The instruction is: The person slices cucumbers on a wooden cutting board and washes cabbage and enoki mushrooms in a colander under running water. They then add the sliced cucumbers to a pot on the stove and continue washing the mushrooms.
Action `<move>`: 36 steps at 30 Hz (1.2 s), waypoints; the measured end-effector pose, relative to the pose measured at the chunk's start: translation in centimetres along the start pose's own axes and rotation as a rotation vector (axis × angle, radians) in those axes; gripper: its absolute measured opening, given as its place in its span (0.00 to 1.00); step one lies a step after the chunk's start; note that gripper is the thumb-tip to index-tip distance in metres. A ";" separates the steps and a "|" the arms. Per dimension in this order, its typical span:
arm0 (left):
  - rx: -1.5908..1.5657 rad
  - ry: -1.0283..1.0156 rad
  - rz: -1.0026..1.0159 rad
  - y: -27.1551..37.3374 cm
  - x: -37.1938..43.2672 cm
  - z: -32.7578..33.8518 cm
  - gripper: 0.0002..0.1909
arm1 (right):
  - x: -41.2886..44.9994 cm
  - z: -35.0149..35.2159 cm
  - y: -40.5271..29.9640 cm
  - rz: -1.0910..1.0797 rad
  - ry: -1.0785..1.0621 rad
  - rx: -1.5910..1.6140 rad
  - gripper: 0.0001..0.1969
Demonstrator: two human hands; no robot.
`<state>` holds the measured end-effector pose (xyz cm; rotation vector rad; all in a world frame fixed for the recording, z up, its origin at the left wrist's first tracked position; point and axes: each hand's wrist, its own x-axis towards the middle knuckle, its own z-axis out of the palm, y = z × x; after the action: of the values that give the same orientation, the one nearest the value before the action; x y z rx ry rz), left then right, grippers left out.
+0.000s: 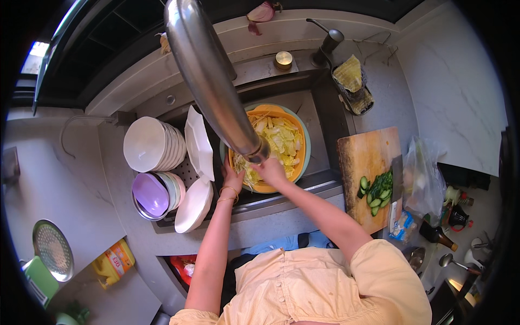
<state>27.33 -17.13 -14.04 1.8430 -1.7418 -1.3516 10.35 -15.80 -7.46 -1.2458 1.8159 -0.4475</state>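
A yellow-orange basin [302,134] full of cut cabbage leaves [282,136] and thin pale sprouts or shreds sits inside a light green basin [307,162] in the sink. My left hand [233,175] is at the yellow basin's left rim, its fingers partly hidden; whether it grips the rim is unclear. Over the near part of the same basin is my right hand [271,170], its fingers at the vegetables just below the tip of the metal faucet [219,93]. The faucet hides part of the basin and some of the fingertips, so I cannot tell what they hold.
Stacked white bowls [143,144], a purple bowl [150,195] and white dishes [199,142] stand left of the basins. At right, a wooden cutting board [361,150] bears sliced cucumber [380,199] and a knife [396,178]. A sponge holder [357,99] stands behind the board.
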 end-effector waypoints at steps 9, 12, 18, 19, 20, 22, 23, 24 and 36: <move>-0.014 0.042 0.039 0.3 -0.2 0.1 0.44 | 3.0 6.8 0.6 -0.134 0.225 -0.010 0.09; -0.012 0.038 0.034 0.1 -0.2 0.2 0.44 | 3.3 7.4 0.4 -0.190 0.411 0.126 0.10; -0.011 0.045 0.031 -0.4 -0.2 0.4 0.44 | 2.9 6.5 0.4 -0.188 0.265 0.103 0.11; -0.010 0.042 0.027 -0.4 -0.2 0.4 0.44 | 2.8 6.3 0.5 -0.201 0.253 0.085 0.10; -0.009 0.036 0.019 -0.3 -0.2 0.3 0.44 | 2.7 5.8 0.8 -0.212 0.239 0.067 0.10; -0.010 0.024 0.004 -0.1 -0.2 0.2 0.45 | 2.8 5.0 1.9 -0.227 0.219 0.091 0.10; -0.007 0.024 0.004 0.1 -0.2 0.2 0.45 | 3.1 4.4 2.6 -0.228 0.214 0.135 0.10; -0.005 0.024 0.002 0.5 -0.2 0.2 0.45 | 3.5 3.6 3.4 -0.230 0.209 0.178 0.10; -0.022 0.039 0.026 0.9 -0.4 0.1 0.46 | 2.4 -0.4 2.5 -0.023 0.069 0.195 0.11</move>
<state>26.78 -16.97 -13.24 1.8173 -1.7186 -1.3110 8.32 -16.94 -10.03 -1.1292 1.7699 -0.6713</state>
